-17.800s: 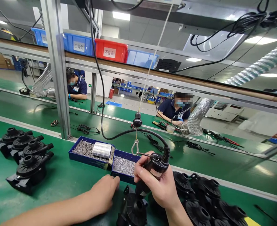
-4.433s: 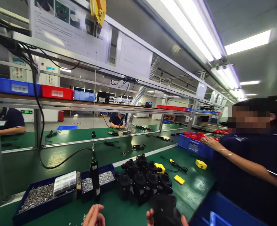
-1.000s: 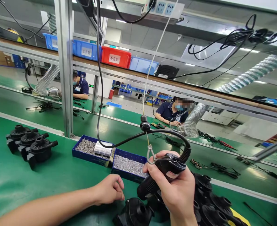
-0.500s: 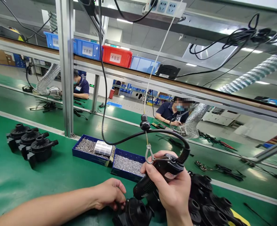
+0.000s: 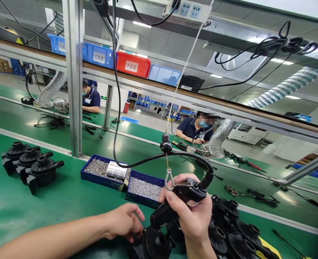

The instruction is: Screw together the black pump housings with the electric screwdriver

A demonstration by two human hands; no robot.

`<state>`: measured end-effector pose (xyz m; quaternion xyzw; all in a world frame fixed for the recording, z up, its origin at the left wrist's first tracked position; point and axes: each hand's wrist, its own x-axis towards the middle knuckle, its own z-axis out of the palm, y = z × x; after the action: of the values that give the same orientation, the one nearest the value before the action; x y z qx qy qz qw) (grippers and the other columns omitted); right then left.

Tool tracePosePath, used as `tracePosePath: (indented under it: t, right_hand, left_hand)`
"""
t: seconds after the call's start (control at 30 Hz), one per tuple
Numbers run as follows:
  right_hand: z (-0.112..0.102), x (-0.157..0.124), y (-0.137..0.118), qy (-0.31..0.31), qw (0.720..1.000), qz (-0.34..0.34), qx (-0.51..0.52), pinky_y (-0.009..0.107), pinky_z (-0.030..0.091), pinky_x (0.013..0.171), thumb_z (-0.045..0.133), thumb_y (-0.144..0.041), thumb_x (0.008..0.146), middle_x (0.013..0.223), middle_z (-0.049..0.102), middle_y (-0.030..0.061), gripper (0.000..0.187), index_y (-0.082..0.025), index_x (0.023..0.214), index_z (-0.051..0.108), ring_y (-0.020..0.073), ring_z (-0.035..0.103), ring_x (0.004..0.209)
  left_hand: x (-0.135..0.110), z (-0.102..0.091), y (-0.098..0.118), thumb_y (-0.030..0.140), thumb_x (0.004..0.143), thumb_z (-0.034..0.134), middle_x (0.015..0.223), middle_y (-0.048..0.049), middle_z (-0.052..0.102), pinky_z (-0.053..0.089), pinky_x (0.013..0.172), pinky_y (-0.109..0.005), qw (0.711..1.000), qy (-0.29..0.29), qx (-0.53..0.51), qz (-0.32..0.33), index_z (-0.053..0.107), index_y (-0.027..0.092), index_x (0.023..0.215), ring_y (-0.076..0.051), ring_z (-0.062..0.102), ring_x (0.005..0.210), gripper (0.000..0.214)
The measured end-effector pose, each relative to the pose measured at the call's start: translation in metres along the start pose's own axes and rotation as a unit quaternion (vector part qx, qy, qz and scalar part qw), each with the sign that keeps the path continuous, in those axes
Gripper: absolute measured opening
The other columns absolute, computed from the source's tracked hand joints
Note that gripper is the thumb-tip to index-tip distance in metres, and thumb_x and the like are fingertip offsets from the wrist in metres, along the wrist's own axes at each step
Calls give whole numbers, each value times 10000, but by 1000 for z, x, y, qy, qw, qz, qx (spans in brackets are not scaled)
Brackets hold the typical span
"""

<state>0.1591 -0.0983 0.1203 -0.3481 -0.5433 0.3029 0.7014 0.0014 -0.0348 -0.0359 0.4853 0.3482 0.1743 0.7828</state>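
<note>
My right hand is wrapped round a black electric screwdriver, which hangs by a metal clip from a cord and has a thick black cable at its upper end. The tool tilts down to the left, its lower end over a black pump at the bottom of the view; the tip is hidden. At the pump's left side, my left hand has its fingers curled in and gripping the edge, with the fingertips partly hidden.
Blue trays of screws and small metal parts lie behind the hands. More black pumps stand at left and at right. A metal post rises from the green bench. Two co-workers sit across.
The view has shifted slightly, so most things sit a little further left. Both hands keep nearly the same pose at the pump, the screwdriver still in the right one.
</note>
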Motion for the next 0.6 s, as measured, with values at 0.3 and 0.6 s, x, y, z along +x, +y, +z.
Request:
tracePosePath:
  t: [0.3,0.6]
  right_hand:
    - [-1,-2,-2,16,1000,9,8,325,558,575,884,-284,892,743,708,-17,270,-247,1012,645,203,717,578]
    - [0,-2,-1,-2,1000,3,-10,326,560,580,869,-282,915,729,728,-9,245,-253,1015,647,213,721,585]
  left_hand:
    - [8,-5,-7,146,291,963,739,-46,789,563,634,-327,996,-18,-72,-58,589,204,962,-176,683,613,770]
    - [15,3,-37,295,334,1066,704,-24,779,524,625,-310,997,0,-66,30,558,201,992,-150,640,530,836]
